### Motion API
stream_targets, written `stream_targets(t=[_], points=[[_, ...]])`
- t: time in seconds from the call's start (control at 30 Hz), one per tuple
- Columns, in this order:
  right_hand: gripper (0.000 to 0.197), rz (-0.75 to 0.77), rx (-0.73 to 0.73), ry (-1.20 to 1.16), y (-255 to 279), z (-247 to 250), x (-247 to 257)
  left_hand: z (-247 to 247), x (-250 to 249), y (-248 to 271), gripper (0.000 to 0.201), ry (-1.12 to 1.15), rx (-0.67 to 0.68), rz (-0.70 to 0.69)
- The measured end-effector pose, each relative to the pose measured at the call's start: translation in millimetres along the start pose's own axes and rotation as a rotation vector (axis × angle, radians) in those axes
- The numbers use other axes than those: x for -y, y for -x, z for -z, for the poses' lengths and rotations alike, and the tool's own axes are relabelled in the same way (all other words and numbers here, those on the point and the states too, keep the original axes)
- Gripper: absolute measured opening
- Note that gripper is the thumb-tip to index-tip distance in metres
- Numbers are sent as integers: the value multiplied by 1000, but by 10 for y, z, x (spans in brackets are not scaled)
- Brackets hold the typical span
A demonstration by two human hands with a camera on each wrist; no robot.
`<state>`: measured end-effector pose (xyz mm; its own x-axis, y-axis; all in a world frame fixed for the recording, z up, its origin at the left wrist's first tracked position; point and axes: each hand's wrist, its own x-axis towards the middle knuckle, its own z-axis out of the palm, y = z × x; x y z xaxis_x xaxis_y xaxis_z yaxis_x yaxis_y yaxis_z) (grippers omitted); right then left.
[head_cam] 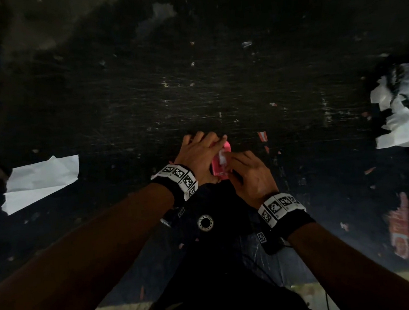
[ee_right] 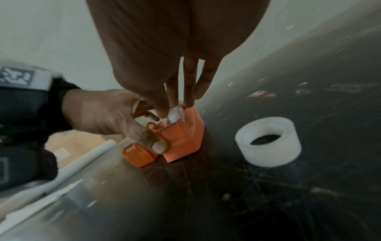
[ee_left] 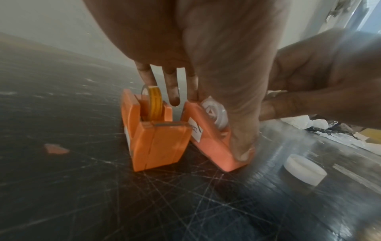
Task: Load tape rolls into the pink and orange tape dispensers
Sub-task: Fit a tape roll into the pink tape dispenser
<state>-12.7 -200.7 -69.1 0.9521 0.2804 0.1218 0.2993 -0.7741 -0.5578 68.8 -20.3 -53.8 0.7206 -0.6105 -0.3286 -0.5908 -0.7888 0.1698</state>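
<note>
Left hand (ee_left: 237, 114) clamps the pink dispenser (ee_left: 214, 146) steady; right hand (ee_right: 164, 91) pinches its clear roll (ee_left: 214, 114). Recommend seating it squarely, tape end forward.

Head cam looks straight down from well above; it's dark there, so detail is iffy. Both wrist cams sit close, low over the table (ee_left: 62, 195), and share the pink dispenser (ee_right: 183, 140) mid-frame.

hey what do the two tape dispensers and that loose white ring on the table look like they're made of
Orange dispenser and pink dispenser: likely moulded plastic, with smooth matte faces, crisp edges and a seam. White ring: translucent and frosted, probably a wide roll of clear tape, though it could be plastic.
</note>
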Motion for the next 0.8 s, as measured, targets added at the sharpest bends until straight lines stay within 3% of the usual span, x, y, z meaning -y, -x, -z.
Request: stream_targets(t=[0.27,0.57,0.8], points=[[17,-23,-25,-57,151,-34,-11,-8,-1,-5,119,-9,4,9],[10,25,-110,84,231,-95,-1,-20,-2,-10,119,-3,8,11],[17,-71,-15,64,106,-71,-1,-41,0,17,116,14,-34,18]])
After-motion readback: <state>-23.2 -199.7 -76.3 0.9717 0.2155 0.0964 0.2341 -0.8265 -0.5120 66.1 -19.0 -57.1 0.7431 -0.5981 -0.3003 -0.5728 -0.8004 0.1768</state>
